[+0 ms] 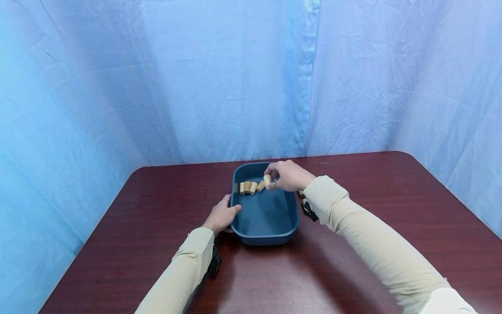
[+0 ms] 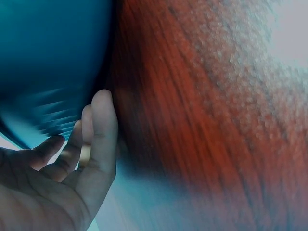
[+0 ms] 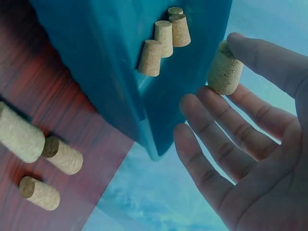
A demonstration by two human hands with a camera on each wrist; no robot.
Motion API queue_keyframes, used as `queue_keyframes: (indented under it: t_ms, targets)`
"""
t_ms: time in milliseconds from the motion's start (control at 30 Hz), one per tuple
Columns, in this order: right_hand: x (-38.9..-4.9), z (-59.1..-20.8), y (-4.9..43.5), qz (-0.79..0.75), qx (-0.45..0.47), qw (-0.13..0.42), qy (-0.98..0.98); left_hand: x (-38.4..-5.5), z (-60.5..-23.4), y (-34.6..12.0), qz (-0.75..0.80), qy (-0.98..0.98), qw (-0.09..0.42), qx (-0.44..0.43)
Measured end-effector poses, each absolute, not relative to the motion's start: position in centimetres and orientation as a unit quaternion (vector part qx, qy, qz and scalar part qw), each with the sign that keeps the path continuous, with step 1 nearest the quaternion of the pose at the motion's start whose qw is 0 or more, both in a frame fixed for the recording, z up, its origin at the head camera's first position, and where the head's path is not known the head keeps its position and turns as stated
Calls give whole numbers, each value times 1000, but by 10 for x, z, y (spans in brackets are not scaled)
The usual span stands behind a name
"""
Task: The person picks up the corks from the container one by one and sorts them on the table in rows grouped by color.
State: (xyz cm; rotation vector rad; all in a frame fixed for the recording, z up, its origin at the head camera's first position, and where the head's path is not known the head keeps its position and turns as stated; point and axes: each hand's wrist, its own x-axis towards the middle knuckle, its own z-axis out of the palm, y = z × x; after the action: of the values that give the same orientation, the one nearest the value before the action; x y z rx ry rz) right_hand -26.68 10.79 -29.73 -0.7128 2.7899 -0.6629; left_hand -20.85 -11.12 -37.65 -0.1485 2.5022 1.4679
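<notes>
A deep blue tray (image 1: 262, 220) with rounded corners stands on the table. My left hand (image 1: 223, 216) holds its left side, thumb over the rim and fingers against the outer wall; the left wrist view shows those fingers (image 2: 103, 125) along the wall. Above the tray's far right part, my right hand (image 1: 292, 175) pinches a tapered cork stopper (image 3: 224, 72) between thumb and fingertips. Several cork stoppers (image 1: 247, 187) lie in a row across the inside of the tray, left of the held one.
More cork stoppers (image 3: 41, 192) lie on the dark red wooden table (image 1: 176, 192) to the right of the tray, partly hidden by my right wrist in the head view. Light blue curtains (image 1: 231, 74) hang behind the table and at both sides.
</notes>
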Motion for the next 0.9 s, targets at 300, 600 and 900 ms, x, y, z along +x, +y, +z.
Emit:
queue_keyframes:
  t_ms: [300,600,900]
  targets:
    - [-264,-302,124,-228,-235,83,941,-208,-376,-111,501,856,119,-48]
    - [-263,-305,139,-246,-231,81,938,-209,-377,-111,500,857,119,-51]
    - [-263,-308,155,-252,-228,65,938,-209,-376,-112,498,857,120,-49]
